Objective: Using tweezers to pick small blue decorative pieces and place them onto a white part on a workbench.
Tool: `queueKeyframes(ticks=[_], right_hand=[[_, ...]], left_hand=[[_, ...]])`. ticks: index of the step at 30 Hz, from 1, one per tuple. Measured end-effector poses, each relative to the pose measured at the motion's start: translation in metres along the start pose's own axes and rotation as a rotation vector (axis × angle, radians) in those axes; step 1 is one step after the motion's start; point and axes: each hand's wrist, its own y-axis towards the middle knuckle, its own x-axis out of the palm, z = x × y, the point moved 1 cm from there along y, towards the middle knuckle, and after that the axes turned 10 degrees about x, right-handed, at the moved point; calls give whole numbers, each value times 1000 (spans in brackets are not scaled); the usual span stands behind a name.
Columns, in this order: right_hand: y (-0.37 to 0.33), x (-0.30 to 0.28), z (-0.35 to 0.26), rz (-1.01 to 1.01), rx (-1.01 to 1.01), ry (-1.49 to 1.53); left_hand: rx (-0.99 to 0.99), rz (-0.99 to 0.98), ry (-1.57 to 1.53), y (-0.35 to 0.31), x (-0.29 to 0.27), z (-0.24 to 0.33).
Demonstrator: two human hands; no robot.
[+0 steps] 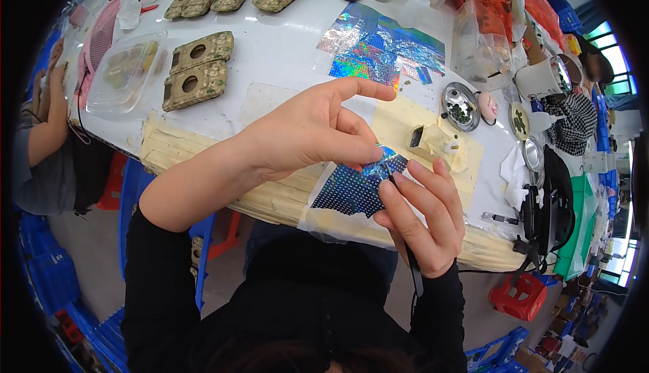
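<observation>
My left hand (pixel 314 130) pinches a small shiny holographic piece at its thumb and fingertips, just above a blue holographic foil sheet (pixel 355 190) lying at the table's near edge. My right hand (pixel 422 214) is closed on a thin dark tool (pixel 412 265) whose tip points at that same piece. A small cream-coloured block (pixel 433 142) with a dark opening sits just beyond my fingers on a tape-covered patch.
A larger holographic sheet (pixel 382 48) lies mid-table. Several camouflage-patterned cases (pixel 199 69) and a clear plastic tray (pixel 122 72) are at the left. Small round metal dishes (pixel 461 106), a white cup (pixel 541 79) and bags crowd the right. Another person's arm (pixel 47 123) is at far left.
</observation>
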Motion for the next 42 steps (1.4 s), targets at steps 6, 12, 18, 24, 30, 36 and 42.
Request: queueKeyframes(ticks=[6, 12, 18, 24, 30, 36, 42], right_hand=[[0, 0, 0, 3, -4, 5], [0, 0, 1, 15, -12, 17], [-1, -2, 0, -3, 5, 25], [0, 0, 0, -12, 18, 30], [-1, 0, 0, -3, 24, 44], [-1, -2, 0, 7, 27, 71], [0, 0, 1, 1, 30, 67]], left_hand=[[2, -4, -5, 0, -1, -1], [1, 2, 9, -1, 1, 0], [0, -1, -1, -1, 0, 0], [16, 6, 14, 0, 0, -2], [16, 11, 20, 0, 0, -1], [13, 11, 18, 1, 0, -2], [8, 8, 11, 0, 1, 0]])
